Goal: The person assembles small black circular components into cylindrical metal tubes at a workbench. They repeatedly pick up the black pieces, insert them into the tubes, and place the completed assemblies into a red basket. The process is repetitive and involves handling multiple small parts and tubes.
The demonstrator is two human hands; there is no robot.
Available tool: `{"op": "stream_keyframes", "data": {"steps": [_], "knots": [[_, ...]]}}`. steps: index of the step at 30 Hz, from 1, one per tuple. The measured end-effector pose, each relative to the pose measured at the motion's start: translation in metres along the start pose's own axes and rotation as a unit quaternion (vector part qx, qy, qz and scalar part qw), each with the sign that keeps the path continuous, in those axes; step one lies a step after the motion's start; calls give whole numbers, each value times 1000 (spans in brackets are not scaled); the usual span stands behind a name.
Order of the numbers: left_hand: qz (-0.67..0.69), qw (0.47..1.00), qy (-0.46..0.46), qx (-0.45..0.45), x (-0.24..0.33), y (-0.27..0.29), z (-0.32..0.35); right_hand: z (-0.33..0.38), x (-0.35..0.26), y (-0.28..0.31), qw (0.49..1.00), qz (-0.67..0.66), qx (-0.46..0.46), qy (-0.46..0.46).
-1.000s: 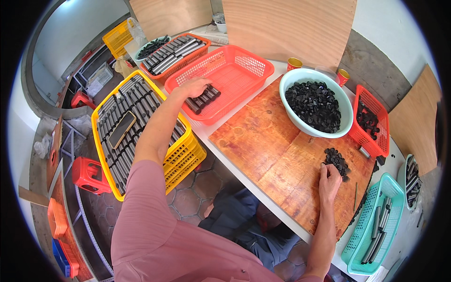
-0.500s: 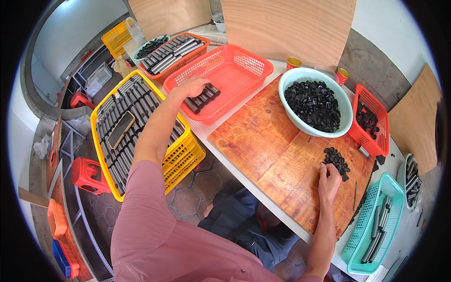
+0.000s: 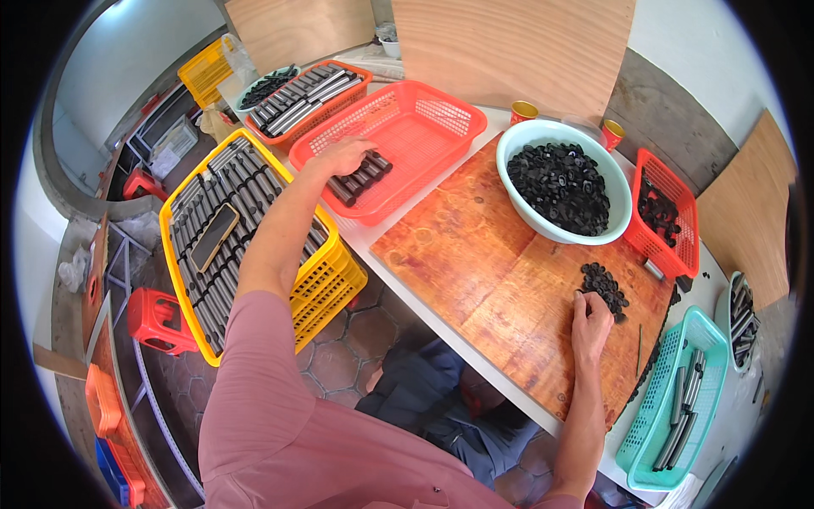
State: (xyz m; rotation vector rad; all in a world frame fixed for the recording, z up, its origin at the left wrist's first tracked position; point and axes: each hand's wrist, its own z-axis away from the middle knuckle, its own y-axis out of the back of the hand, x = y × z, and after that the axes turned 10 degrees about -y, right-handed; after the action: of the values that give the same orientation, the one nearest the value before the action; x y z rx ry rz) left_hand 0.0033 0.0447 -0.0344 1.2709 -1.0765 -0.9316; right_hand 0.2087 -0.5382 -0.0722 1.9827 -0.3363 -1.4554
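Observation:
In the red basket (image 3: 432, 142), my left hand (image 3: 346, 156) lies over a short row of dark grey tubes (image 3: 360, 180) with black ends. Its fingers curl down at the far end of the row, closed on a tube that they partly hide. My right hand (image 3: 592, 321) rests on the wooden board (image 3: 475, 254) at the near edge of a small pile of black rings (image 3: 604, 287). Thumb and fingers are pinched together there; whatever is between them is too small to make out.
A yellow crate (image 3: 318, 293) of tubes, with a phone (image 3: 215, 237) on top, stands at left. Behind sits another red basket of tubes (image 3: 309, 97). A pale bowl (image 3: 515, 191) of black parts, a small red basket (image 3: 689, 212) and a green basket (image 3: 674, 373) with tubes are at right.
The whole view has shifted slightly. Both hands keep nearly the same places, the left at the row of tubes and the right beside the ring pile.

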Motion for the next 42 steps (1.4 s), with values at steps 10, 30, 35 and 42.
{"op": "stream_keyframes", "data": {"steps": [10, 30, 35, 42], "knots": [[5, 976, -158, 151, 59, 54, -7, 0, 14, -4, 998, 15, 34, 42], [399, 873, -228, 161, 416, -65, -6, 44, -13, 205, 956, 153, 232, 88], [407, 855, -254, 197, 416, -84, -21, 17, 126, 296, 894, 376, 122, -214], [397, 872, -235, 166, 409, -79, -14, 28, 171, 294, 845, 435, 23, -311]]}}
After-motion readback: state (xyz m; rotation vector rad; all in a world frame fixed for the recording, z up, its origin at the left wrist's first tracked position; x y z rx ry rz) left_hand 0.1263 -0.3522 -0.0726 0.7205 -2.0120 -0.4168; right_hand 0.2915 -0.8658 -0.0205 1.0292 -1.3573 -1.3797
